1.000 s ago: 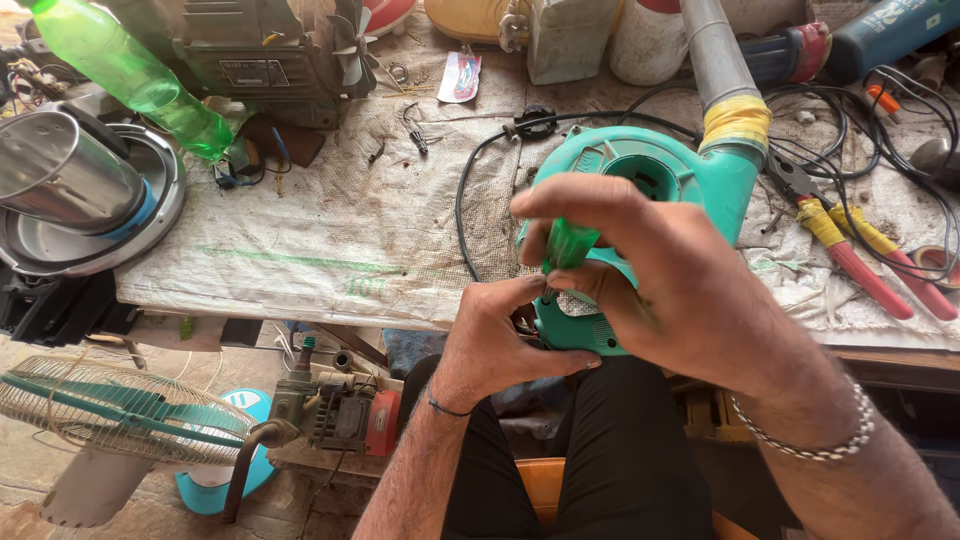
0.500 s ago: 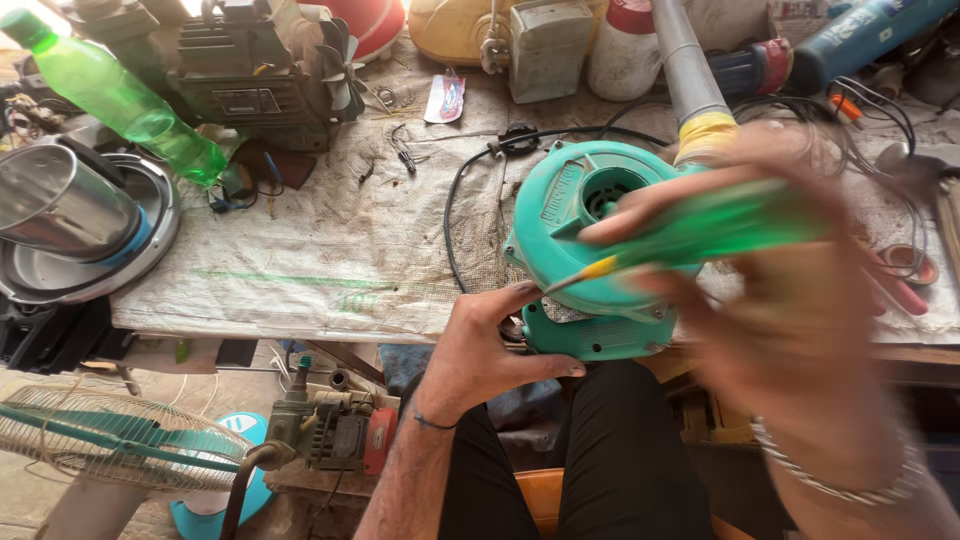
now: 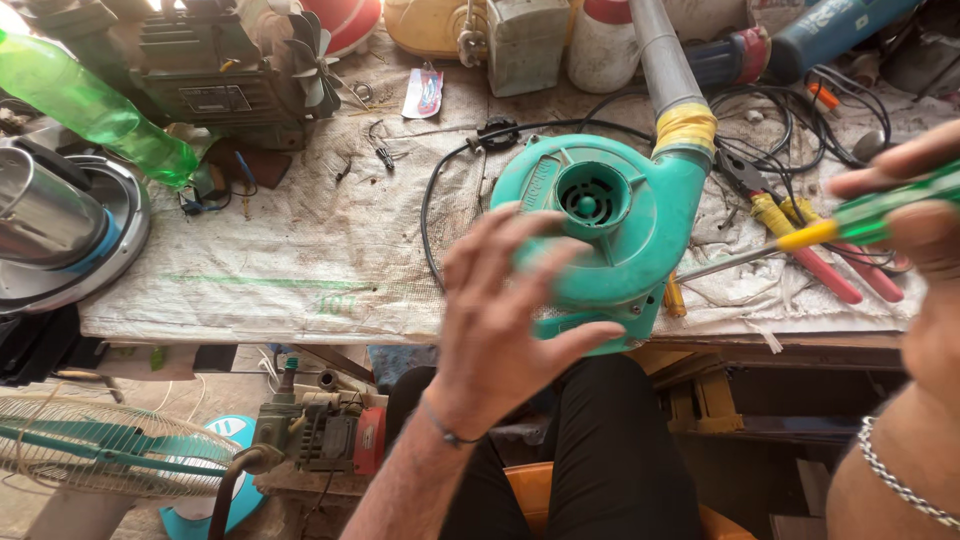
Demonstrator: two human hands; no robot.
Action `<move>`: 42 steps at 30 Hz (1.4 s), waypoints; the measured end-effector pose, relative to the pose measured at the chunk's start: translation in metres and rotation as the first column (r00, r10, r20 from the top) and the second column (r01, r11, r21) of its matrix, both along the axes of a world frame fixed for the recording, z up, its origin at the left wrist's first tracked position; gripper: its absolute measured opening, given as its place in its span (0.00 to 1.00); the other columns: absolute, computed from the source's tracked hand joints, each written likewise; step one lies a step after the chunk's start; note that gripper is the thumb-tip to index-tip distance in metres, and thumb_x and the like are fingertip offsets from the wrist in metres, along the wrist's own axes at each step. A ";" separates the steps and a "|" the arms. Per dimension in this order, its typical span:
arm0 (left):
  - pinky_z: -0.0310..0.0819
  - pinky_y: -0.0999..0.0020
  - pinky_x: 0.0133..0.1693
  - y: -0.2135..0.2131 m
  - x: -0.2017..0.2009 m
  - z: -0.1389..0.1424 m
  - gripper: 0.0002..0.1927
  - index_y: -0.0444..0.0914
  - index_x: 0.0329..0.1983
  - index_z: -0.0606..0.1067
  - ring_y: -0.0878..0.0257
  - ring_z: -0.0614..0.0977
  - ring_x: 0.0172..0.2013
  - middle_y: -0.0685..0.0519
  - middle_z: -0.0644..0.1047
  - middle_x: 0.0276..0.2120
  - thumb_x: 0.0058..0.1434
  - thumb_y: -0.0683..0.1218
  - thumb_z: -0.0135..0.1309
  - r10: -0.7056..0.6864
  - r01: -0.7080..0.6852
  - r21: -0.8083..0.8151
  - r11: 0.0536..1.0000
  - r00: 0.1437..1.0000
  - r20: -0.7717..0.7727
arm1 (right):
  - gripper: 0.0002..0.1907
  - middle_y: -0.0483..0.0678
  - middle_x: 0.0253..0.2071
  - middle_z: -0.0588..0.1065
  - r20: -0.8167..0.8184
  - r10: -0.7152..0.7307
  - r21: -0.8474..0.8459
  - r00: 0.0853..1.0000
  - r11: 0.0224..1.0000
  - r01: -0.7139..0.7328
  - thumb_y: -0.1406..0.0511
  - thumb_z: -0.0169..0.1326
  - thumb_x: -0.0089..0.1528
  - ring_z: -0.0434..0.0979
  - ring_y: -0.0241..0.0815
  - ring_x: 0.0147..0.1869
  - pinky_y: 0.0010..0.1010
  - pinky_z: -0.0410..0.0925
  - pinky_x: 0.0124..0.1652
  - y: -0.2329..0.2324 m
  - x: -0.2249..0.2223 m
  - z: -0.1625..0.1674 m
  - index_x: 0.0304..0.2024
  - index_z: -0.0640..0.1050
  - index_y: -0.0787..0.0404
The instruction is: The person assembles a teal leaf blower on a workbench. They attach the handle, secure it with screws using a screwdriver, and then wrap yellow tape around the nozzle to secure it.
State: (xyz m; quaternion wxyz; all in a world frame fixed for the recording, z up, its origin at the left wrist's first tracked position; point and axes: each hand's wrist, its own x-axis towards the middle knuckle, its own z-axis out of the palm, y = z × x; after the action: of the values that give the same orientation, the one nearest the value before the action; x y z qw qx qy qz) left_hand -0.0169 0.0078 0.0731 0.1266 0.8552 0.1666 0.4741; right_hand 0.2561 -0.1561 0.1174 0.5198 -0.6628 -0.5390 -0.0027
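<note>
Two hands up front. L hand (image 3: 500,320), fingers spread and holding nothing, hovers just in front of the teal blower (image 3: 610,230) on the bench edge. R hand (image 3: 925,240) grips a green screwdriver (image 3: 800,235); shaft points left at the blower's right side, near its base.

— What's on my bench (image 3: 300,270) besides the job?

— A green bottle (image 3: 95,105) lies at the far left corner, over a steel pot (image 3: 40,215) at the left edge. A dark motor (image 3: 220,70) sits along the back edge.

— And on my right?

— Red pliers (image 3: 810,250) lie near the right edge, with black cables (image 3: 790,115) behind them. A yellow jug (image 3: 430,25) and a grey box (image 3: 525,45) stand at the back.

— Below?

— A fan (image 3: 100,450) on the floor, left of my knees.
</note>
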 end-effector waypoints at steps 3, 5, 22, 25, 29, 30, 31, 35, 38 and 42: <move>0.51 0.52 0.74 -0.008 0.015 0.003 0.23 0.49 0.50 0.79 0.51 0.66 0.72 0.54 0.74 0.63 0.53 0.56 0.72 -0.143 0.150 0.058 0.987 0.984 -0.104 | 0.12 0.54 0.46 0.78 0.017 0.103 0.006 0.995 0.995 -0.103 0.63 0.51 0.75 0.82 0.41 0.53 0.32 0.78 0.54 0.009 -0.057 0.032 0.52 0.73 0.68; 0.45 0.47 0.74 -0.011 0.017 0.004 0.18 0.51 0.46 0.80 0.55 0.65 0.72 0.58 0.75 0.61 0.54 0.52 0.72 -0.147 0.147 -0.008 0.989 0.981 -0.126 | 0.11 0.53 0.45 0.78 -0.008 0.142 0.018 0.990 0.990 -0.142 0.65 0.53 0.72 0.83 0.41 0.52 0.32 0.77 0.55 0.013 -0.084 0.047 0.51 0.73 0.68; 0.37 0.41 0.73 -0.014 0.016 0.003 0.15 0.54 0.43 0.80 0.57 0.64 0.73 0.64 0.76 0.57 0.54 0.49 0.71 -0.183 0.165 -0.125 0.978 0.973 -0.144 | 0.27 0.54 0.46 0.76 0.083 0.156 -0.042 0.984 0.987 -0.153 0.72 0.61 0.64 0.83 0.44 0.51 0.32 0.80 0.49 0.023 -0.092 0.055 0.62 0.65 0.57; 0.38 0.42 0.73 -0.015 0.017 0.003 0.15 0.54 0.43 0.80 0.57 0.64 0.73 0.64 0.76 0.57 0.55 0.49 0.71 -0.182 0.164 -0.130 0.978 0.974 -0.138 | 0.33 0.55 0.50 0.76 0.085 0.162 -0.050 0.983 0.986 -0.158 0.73 0.60 0.65 0.83 0.44 0.52 0.32 0.78 0.50 0.019 -0.084 0.048 0.68 0.60 0.54; 0.38 0.42 0.73 -0.015 0.018 0.003 0.14 0.54 0.43 0.80 0.58 0.64 0.73 0.65 0.76 0.57 0.55 0.49 0.70 -0.176 0.159 -0.126 0.979 0.975 -0.139 | 0.31 0.61 0.47 0.77 0.160 0.173 -0.159 0.972 0.976 -0.148 0.78 0.57 0.64 0.83 0.51 0.53 0.39 0.79 0.51 0.020 -0.077 0.047 0.64 0.61 0.54; 0.38 0.42 0.73 -0.015 0.018 0.003 0.14 0.54 0.43 0.79 0.58 0.65 0.73 0.65 0.76 0.57 0.55 0.49 0.70 -0.175 0.158 -0.124 0.980 0.975 -0.140 | 0.33 0.58 0.50 0.77 0.125 0.211 -0.089 0.969 0.976 -0.201 0.76 0.57 0.67 0.84 0.46 0.54 0.36 0.79 0.52 0.020 -0.078 0.049 0.68 0.58 0.53; 0.37 0.42 0.73 -0.014 0.018 0.003 0.14 0.54 0.43 0.79 0.58 0.64 0.73 0.65 0.76 0.57 0.55 0.49 0.70 -0.177 0.160 -0.122 0.980 0.974 -0.140 | 0.34 0.56 0.50 0.77 0.111 0.230 -0.050 0.967 0.973 -0.226 0.74 0.57 0.68 0.84 0.44 0.53 0.34 0.78 0.53 0.020 -0.080 0.050 0.70 0.57 0.53; 0.37 0.42 0.73 -0.015 0.018 0.001 0.16 0.54 0.44 0.79 0.58 0.64 0.73 0.65 0.75 0.57 0.55 0.50 0.71 -0.184 0.168 -0.123 0.978 0.974 -0.135 | 0.37 0.55 0.46 0.77 0.147 0.234 0.001 0.961 0.972 -0.237 0.73 0.61 0.67 0.85 0.44 0.51 0.33 0.78 0.53 0.019 -0.088 0.050 0.72 0.57 0.52; 0.38 0.42 0.72 -0.017 0.021 -0.001 0.20 0.54 0.47 0.78 0.58 0.65 0.72 0.62 0.75 0.58 0.51 0.51 0.71 -0.141 0.129 -0.093 0.987 0.979 -0.148 | 0.39 0.56 0.44 0.77 0.195 0.221 0.002 0.956 0.974 -0.225 0.74 0.63 0.65 0.85 0.46 0.49 0.34 0.80 0.52 0.014 -0.082 0.041 0.71 0.57 0.54; 0.40 0.44 0.72 -0.016 0.026 -0.005 0.20 0.54 0.49 0.77 0.60 0.67 0.71 0.63 0.75 0.59 0.55 0.51 0.71 -0.085 0.083 -0.021 0.996 0.987 -0.134 | 0.38 0.56 0.44 0.79 0.093 0.355 -0.033 0.930 0.935 -0.354 0.77 0.60 0.60 0.86 0.46 0.49 0.34 0.81 0.50 0.019 -0.059 0.035 0.66 0.58 0.54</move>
State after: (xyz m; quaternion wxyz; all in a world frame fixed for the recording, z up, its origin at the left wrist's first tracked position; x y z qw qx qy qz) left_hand 0.0088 -0.0085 0.0683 0.1417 0.8906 0.1422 0.4082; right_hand 0.1973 -0.1366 0.1526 0.4796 -0.5578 -0.6744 0.0631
